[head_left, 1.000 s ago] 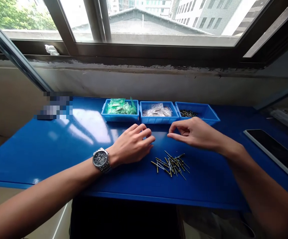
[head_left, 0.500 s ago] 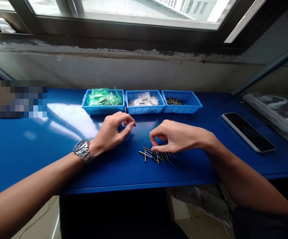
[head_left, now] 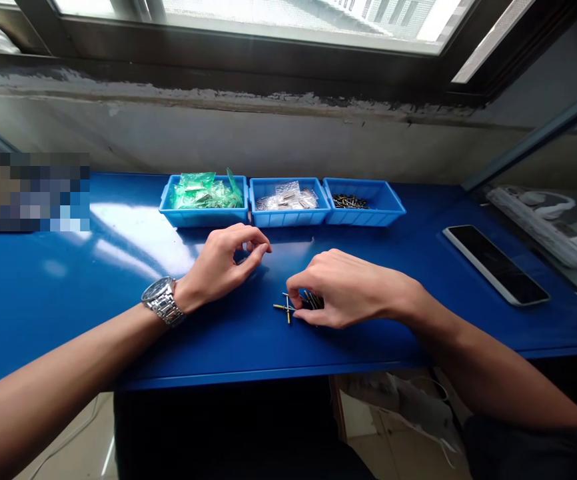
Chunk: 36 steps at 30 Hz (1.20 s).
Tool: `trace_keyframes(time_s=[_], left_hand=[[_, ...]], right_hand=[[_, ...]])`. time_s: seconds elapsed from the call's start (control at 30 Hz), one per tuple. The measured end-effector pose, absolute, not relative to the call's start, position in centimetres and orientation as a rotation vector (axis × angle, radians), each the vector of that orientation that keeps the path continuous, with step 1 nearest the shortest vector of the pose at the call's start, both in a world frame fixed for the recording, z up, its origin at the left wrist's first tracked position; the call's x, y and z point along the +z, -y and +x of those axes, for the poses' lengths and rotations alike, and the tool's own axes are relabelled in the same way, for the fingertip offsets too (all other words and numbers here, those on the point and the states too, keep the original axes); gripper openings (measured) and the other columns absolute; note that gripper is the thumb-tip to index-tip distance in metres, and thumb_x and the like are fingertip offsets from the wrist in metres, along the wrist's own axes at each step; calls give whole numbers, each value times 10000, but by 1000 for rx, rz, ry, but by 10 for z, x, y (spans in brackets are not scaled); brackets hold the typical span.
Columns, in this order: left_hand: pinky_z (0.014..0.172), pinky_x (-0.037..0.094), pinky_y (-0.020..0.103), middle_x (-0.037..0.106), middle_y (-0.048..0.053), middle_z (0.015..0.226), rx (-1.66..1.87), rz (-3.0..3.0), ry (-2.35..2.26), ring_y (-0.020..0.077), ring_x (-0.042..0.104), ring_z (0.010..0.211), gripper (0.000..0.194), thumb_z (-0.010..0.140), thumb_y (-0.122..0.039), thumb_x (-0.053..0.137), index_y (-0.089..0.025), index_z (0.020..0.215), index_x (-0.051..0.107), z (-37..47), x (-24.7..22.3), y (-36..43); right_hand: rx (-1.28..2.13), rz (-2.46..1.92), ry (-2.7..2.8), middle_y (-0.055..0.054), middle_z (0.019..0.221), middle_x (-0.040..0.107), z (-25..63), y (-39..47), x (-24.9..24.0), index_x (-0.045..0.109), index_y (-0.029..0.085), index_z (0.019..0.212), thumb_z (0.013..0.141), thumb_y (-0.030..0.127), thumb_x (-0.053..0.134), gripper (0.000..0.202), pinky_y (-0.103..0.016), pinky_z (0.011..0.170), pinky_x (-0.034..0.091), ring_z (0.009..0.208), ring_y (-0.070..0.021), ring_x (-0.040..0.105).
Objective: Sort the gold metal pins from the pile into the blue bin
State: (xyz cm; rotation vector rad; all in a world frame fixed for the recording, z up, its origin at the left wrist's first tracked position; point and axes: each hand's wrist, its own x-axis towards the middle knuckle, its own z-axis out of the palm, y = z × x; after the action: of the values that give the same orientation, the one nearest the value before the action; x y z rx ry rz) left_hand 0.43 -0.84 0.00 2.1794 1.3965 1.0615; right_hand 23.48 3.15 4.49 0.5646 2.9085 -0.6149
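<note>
Right hand (head_left: 336, 290): my pinch narrow, hold cannot be told | Left hand (head_left: 223, 260): curled, contents cannot be told | Rivets (head_left: 288, 317): on table (head_left: 208, 353), at my right fingertips | Risk: neighbours dragged; cause: crossed shanks

Two hands (head_left: 221, 263) (head_left: 348, 287), three bins (head_left: 203, 217) (head_left: 292, 217) (head_left: 366, 218), one phone (head_left: 496, 264), one watch (head_left: 164, 300) show.
</note>
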Motion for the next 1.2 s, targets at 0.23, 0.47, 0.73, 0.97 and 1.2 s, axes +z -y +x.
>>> trace_keyframes(time_s=[0.23,0.47,0.73,0.97,1.2], left_hand=[[726,480,302,732,55,885,1082,2163,-1328,178,628,813,209,988,-269,552,-163,914,717,5,5,11],[796,496,334,708,52,950,1081,2204,-1179,189,612,881,144,944,-292,650,-170,1011,687,4,6,13],[765,501,333,699,50,878,1156,2211,-1155,181,600,835,42,936,-204,657,-170,928,679,6,4,12],[778,502,337,699,51,884,1189,2208,-1192,184,607,853,44,950,-198,647,-174,945,684,7,3,11],[789,513,345,692,63,959,1112,2241,-1191,199,596,899,24,926,-166,647,-176,938,665,9,-1,12]], right_hand=[[-629,641,-3056,53,565,537,238,-38,48,693,213,761,838,266,700,94,-256,565,267,520,-93,406],[-689,844,-3323,73,572,421,233,-47,35,711,191,854,888,313,660,137,-220,507,273,496,-70,344],[-758,872,-3426,83,556,371,227,-48,20,701,170,851,888,289,653,134,-221,485,269,475,-64,316],[-693,904,-3563,76,573,443,224,-47,15,684,163,853,877,263,644,111,-209,490,315,473,-58,355],[-527,911,-3690,63,598,518,217,-33,12,686,154,929,909,237,622,106,-208,489,329,470,-57,354]])
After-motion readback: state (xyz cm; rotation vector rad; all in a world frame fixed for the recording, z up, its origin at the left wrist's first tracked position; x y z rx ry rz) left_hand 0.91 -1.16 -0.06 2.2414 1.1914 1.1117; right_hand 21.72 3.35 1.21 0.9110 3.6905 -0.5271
